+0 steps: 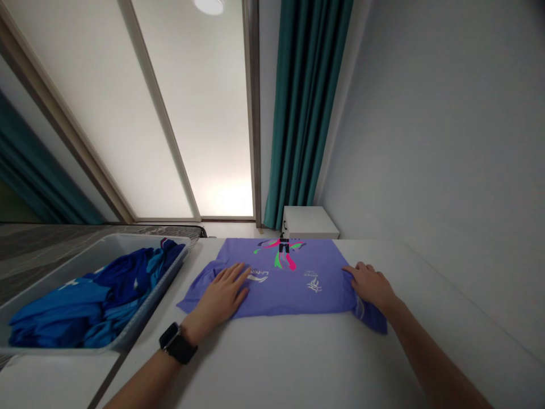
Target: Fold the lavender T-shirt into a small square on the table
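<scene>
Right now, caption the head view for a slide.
Left hand and right hand on a lavender T-shirt, white table, beside a tray of blue clothes.

We are standing in what looks like a room of a home, not a shop or a workshop. Teal curtains (304,102) are hanging beside a tall frosted sliding door (191,113), and a round ceiling light (208,5) is glowing overhead. A plain white wall (438,142) is running along the right side, with a small white cabinet (310,222) standing against it. Household laundry is pointing the same way: a purple T-shirt (289,284) is lying on the white tabletop (298,363), and a plastic tub (63,350) is holding a heap of blue clothes (93,301).
</scene>
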A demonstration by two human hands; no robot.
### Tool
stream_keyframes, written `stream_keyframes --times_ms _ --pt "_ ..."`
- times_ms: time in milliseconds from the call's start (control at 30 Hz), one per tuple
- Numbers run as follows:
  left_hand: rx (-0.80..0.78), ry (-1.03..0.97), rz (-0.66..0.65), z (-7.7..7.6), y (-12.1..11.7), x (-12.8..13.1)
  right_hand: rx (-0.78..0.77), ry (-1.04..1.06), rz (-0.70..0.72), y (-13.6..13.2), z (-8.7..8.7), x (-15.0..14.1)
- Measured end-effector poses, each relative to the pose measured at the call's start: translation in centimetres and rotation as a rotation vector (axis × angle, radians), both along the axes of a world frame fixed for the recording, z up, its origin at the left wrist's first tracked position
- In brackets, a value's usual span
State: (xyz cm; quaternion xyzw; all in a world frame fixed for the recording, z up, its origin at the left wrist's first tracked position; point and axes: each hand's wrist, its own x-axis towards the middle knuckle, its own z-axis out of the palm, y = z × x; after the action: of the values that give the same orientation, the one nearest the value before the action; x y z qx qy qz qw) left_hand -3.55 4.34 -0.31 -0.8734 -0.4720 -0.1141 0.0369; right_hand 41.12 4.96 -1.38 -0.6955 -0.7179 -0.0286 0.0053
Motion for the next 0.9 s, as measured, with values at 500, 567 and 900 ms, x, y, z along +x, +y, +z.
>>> stream_keyframes --times_ms 500,567,900 --pt "-0.07 0.004 0.154 -3.0 -1.9 1.1 0.051 0.286 0.244 2.6 -2.5 -9.2" --pt "-0.067 0.014 0.156 -3.1 -1.9 1.0 0.051 0.278 0.244 2.0 -2.8 -8.8" --pt "-0.066 -0.045 0.03 -1.0 -2.7 1.5 0.108 0.221 0.302 -0.6 -1.8 -9.0"
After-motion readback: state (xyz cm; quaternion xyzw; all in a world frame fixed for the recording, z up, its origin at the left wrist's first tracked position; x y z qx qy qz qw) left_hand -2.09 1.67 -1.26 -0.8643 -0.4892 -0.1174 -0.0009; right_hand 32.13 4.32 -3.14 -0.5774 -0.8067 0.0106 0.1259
